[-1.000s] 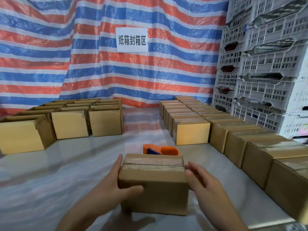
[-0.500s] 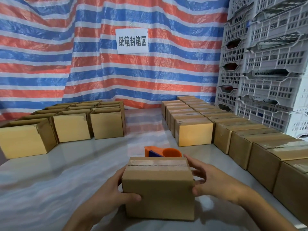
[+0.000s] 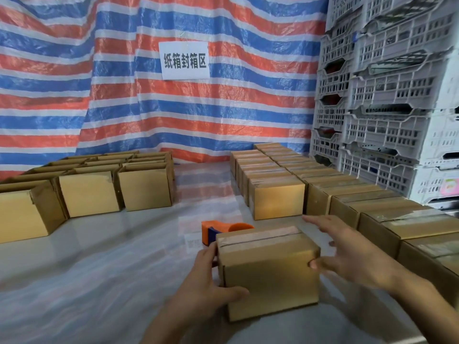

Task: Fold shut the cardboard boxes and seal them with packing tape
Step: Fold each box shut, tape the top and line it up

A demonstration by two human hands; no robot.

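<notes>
A small cardboard box (image 3: 270, 276), folded shut with clear tape along its top seam, sits on the white table (image 3: 99, 256) in front of me, turned slightly askew. My left hand (image 3: 206, 286) grips its left near corner, thumb on the front face. My right hand (image 3: 347, 254) is at the box's right side with fingers stretched out straight and the thumb touching the right edge. Just behind the box lies an orange tape dispenser (image 3: 216, 230), partly hidden by it.
Rows of taped boxes (image 3: 275, 202) line the right side up to the near right corner. Several open-topped boxes (image 3: 89, 192) stand at the left. White plastic crates (image 3: 387, 120) are stacked at the right rear. A striped tarp with a sign (image 3: 185, 60) closes the back.
The box has shifted right and turned slightly. My right hand has loosened from clasping its right end to outstretched fingers; my left hand keeps hold of the left corner.
</notes>
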